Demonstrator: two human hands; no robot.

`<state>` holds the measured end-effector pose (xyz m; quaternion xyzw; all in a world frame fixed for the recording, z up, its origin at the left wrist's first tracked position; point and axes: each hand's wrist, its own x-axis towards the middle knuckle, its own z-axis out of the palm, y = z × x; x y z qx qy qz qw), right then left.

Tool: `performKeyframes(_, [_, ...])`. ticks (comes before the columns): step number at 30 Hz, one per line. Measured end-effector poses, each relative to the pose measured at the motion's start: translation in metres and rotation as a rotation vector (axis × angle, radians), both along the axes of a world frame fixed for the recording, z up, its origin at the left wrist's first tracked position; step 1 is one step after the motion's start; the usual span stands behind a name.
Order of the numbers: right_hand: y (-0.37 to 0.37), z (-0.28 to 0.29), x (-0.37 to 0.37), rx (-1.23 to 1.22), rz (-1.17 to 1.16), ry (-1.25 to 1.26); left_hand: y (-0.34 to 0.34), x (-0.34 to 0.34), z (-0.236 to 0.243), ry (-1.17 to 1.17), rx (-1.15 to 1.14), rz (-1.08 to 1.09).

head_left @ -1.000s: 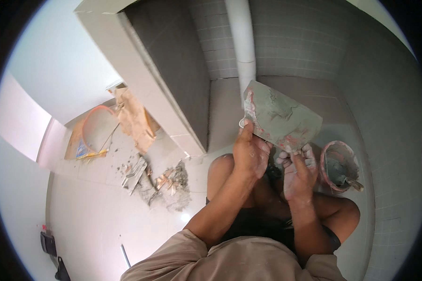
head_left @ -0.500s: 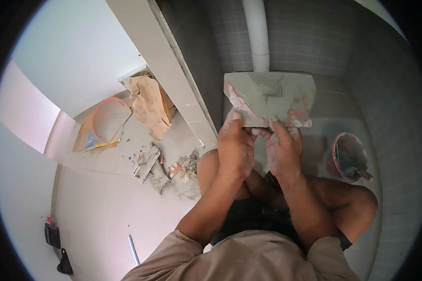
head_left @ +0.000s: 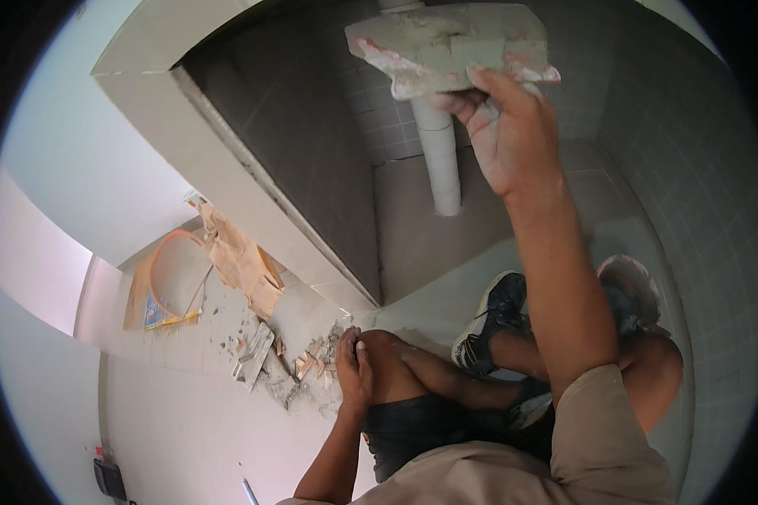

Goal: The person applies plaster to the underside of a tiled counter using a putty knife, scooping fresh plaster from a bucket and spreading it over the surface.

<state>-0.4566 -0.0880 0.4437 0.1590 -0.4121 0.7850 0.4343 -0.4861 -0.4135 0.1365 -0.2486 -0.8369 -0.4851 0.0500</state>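
Head view looks down on a person crouched on a tiled floor (head_left: 716, 353). Right hand (head_left: 505, 135) is raised high, fingers (head_left: 501, 88) curled over the lower edge of a tile (head_left: 451, 46), gripping it firmly. That tile is smeared with grey mortar and shows reddish chipped edges; it sits up near the top of the view, in front of a white pipe (head_left: 442, 160) that runs down to the floor. Left hand (head_left: 354, 370) lies flat on the left knee (head_left: 387, 362), fingers loosely together and holding nothing. A dark shoe (head_left: 493, 324) is planted on the floor below the pipe. Just left of the knee lies rubble (head_left: 299, 366) of broken tile bits. Farther left are a crumpled brown paper bag (head_left: 244, 265) and an orange hoop (head_left: 168, 269), well apart from both hands. A bucket (head_left: 636, 282) shows partly behind the right forearm.
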Motion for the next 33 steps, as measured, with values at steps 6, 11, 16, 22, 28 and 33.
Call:
performKeyframes(6, [0.046, 0.029, 0.002, 0.014, -0.019, 0.088, 0.014, -0.012, -0.013, 0.078, -0.212, 0.065])
performKeyframes(11, [0.063, 0.047, 0.000, 0.074, -0.021, 0.047, 0.022, -0.006, -0.003, 0.069, -0.201, 0.087])
performKeyframes(16, [0.056, 0.067, -0.004, 0.017, 0.073, 0.022, 0.023, -0.005, -0.003, 0.126, -0.216, 0.081])
performKeyframes(22, [0.044, 0.090, -0.005, -0.008, 0.065, 0.033, 0.021, -0.001, -0.003, 0.105, -0.199, 0.108])
performKeyframes(28, [-0.001, 0.108, 0.014, -0.125, -0.201, -0.046, 0.019, -0.001, -0.003, 0.104, -0.190, 0.098])
performKeyframes(33, [-0.019, 0.114, 0.021, -0.040, -0.077, 0.058, 0.015, -0.004, -0.009, 0.103, -0.156, 0.082])
